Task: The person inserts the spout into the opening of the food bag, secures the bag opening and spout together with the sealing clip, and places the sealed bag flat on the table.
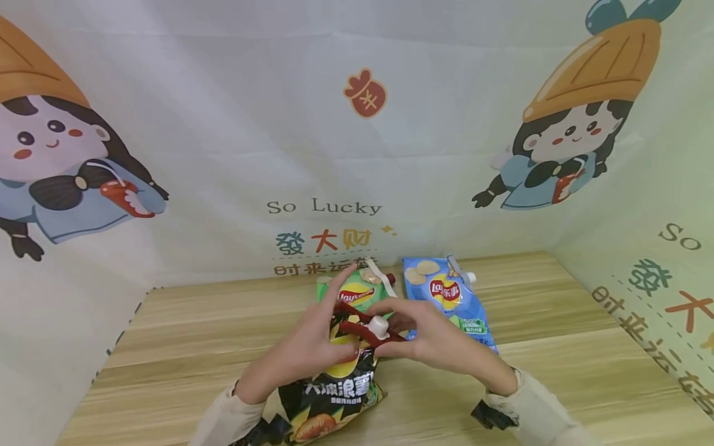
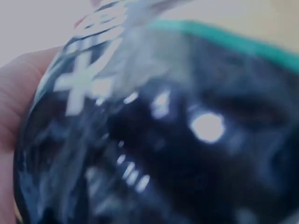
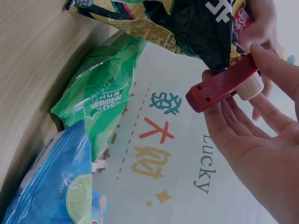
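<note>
A black bag of potato chips stands tilted up from the table, its top at my hands. My left hand grips the bag near its top, thumb toward me. In the left wrist view the shiny black bag fills most of the picture. With thumb and fingers, my right hand pinches a dark red bag clip that has a white screw cap. The clip's two arms stand apart at the bag's top edge in the head view. Its red bar overlaps the bag's end in the right wrist view.
Behind the hands lies a green chip bag with a white clip and red cap. To its right is a blue chip bag, its pale clip carrying a white cap. A printed cloth backdrop rises behind the wooden table.
</note>
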Demonstrator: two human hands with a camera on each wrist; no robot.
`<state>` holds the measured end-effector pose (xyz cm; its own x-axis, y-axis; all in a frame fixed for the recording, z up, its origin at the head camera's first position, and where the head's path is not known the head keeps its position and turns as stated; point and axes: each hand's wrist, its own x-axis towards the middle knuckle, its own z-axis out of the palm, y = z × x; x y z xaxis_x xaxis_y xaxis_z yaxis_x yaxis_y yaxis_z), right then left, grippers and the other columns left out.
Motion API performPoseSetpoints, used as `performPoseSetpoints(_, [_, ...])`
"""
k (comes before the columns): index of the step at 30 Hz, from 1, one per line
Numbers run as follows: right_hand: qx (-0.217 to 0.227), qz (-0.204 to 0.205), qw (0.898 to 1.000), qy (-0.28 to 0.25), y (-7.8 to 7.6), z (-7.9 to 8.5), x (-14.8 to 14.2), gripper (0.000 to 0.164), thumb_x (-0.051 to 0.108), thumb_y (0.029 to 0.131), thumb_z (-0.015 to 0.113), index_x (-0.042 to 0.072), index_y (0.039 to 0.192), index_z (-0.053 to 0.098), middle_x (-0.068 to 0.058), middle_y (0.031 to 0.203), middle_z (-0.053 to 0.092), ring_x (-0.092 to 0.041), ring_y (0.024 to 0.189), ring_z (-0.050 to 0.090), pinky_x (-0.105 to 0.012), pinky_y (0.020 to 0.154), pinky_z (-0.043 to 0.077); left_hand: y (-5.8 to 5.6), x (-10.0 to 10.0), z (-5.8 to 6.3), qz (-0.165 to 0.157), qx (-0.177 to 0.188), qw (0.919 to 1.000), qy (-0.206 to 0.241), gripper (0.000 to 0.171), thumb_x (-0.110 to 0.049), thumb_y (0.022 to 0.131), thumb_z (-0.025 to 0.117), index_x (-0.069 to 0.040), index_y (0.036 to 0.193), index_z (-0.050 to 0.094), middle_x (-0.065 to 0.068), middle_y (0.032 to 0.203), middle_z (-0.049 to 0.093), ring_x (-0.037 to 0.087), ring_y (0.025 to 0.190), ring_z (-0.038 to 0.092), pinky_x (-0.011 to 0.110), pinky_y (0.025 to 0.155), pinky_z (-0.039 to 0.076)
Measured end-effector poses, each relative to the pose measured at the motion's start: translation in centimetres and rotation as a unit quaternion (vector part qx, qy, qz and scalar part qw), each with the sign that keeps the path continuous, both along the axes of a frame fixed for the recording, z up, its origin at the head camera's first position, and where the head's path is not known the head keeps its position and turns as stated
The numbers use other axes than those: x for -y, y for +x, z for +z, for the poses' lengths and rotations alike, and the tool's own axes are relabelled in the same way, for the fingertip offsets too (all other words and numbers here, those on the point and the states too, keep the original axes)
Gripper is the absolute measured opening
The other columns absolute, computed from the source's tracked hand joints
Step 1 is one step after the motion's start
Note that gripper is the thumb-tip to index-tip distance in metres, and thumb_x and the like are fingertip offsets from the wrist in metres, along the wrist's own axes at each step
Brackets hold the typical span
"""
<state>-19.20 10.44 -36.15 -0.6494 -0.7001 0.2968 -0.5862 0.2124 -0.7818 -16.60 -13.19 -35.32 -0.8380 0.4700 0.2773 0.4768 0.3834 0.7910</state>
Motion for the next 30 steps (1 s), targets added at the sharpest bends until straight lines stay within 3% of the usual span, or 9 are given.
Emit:
performPoseSetpoints(2, [0.005,-0.003,1.0,-0.004,0.1,-0.1,-0.1,0.044,0.022,0.086,0.079,0.018,0.126,0.062,0.0,0.117,0.066,-0.013,0.096,0.069,-0.032,0.087,0.055,0.0,0.5,0.2,-0.02,0.029,0.999,0.028,0.1,0.006,0.082,0.068,-0.034,0.156,0.013,0.006,0.119,0.068,0.02,0.101,0.064,0.033,0.077,0.055])
performPoseSetpoints(5, [0.015,-0.011,1.0,-0.009,0.2,-0.2,-0.2,0.044,0.022,0.087,0.078,0.017,0.128,0.062,0.0,0.119,0.066,-0.014,0.098,0.069,-0.032,0.088,0.055,0.1,0.7,0.5,-0.011,0.042,0.9982,0.042,0.08,0.005,0.086,0.066,-0.023,0.148,0.026,0.008,0.121,0.067,0.023,0.11,0.065,0.034,0.08,0.056])
performPoseSetpoints(9, [0.018,-0.021,0.999,-0.017,0.2,-0.3,-0.4,0.045,0.021,0.087,0.078,0.016,0.129,0.061,-0.002,0.12,0.065,-0.015,0.099,0.069,-0.034,0.089,0.054,0.2,0.5,0.7,0.083,-0.043,0.9952,-0.028,0.057,-0.011,0.085,0.079,-0.014,0.13,0.045,0.003,0.107,0.066,0.018,0.098,0.064,0.032,0.078,0.054])
performPoseSetpoints(12, [0.019,-0.023,0.999,-0.02,0.2,-0.3,-0.4,0.046,0.021,0.088,0.077,0.016,0.13,0.061,-0.002,0.119,0.066,-0.015,0.098,0.069,-0.036,0.089,0.055,0.3,0.4,0.5,0.145,-0.136,0.973,-0.116,0.037,-0.025,0.083,0.083,-0.014,0.111,0.062,-0.004,0.091,0.067,0.011,0.077,0.058,0.029,0.069,0.049])
performPoseSetpoints(14, [0.021,-0.023,0.999,-0.021,0.2,-0.4,-0.4,0.047,0.021,0.088,0.077,0.015,0.131,0.061,-0.002,0.119,0.066,-0.015,0.097,0.069,-0.036,0.088,0.055,0.3,0.4,0.3,0.15,-0.171,0.9612,-0.156,0.021,-0.029,0.086,0.08,-0.016,0.098,0.07,-0.009,0.08,0.066,0.007,0.068,0.053,0.027,0.064,0.044])
performPoseSetpoints(16, [0.014,-0.02,0.999,-0.022,0.3,-0.4,-0.2,0.047,0.02,0.088,0.077,0.013,0.132,0.062,-0.002,0.118,0.067,-0.014,0.097,0.069,-0.036,0.088,0.055,0.4,0.4,-0.1,0.127,-0.191,0.9594,-0.165,0.009,-0.026,0.09,0.075,-0.018,0.093,0.075,-0.012,0.08,0.068,0.005,0.071,0.055,0.029,0.071,0.042])
performPoseSetpoints(20, [-0.006,-0.014,1.0,-0.026,0.4,-0.4,-0.1,0.046,0.018,0.09,0.075,0.009,0.133,0.062,-0.004,0.12,0.067,-0.014,0.098,0.069,-0.032,0.088,0.055,0.4,0.3,-0.7,0.099,-0.167,0.9718,-0.133,0.005,-0.018,0.093,0.071,-0.017,0.094,0.076,-0.013,0.083,0.068,0.005,0.077,0.055,0.033,0.076,0.04])
performPoseSetpoints(24, [-0.018,-0.013,0.999,-0.028,0.5,-0.4,0.1,0.047,0.018,0.09,0.075,0.008,0.134,0.061,-0.004,0.122,0.067,-0.014,0.1,0.068,-0.03,0.087,0.055,0.5,0.2,-0.9,0.099,-0.114,0.9862,-0.067,0.01,-0.013,0.091,0.07,-0.016,0.1,0.074,-0.008,0.093,0.069,0.009,0.085,0.059,0.032,0.077,0.049])
performPoseSetpoints(30, [-0.029,-0.017,0.999,-0.034,0.5,-0.5,0.5,0.05,0.019,0.09,0.075,0.006,0.136,0.06,-0.005,0.123,0.067,-0.013,0.1,0.069,-0.03,0.087,0.055,0.6,0.5,-0.7,0.123,-0.014,0.9923,-0.005,0.032,-0.019,0.092,0.065,-0.015,0.122,0.054,0.0,0.101,0.065,0.014,0.086,0.061,0.033,0.076,0.053])
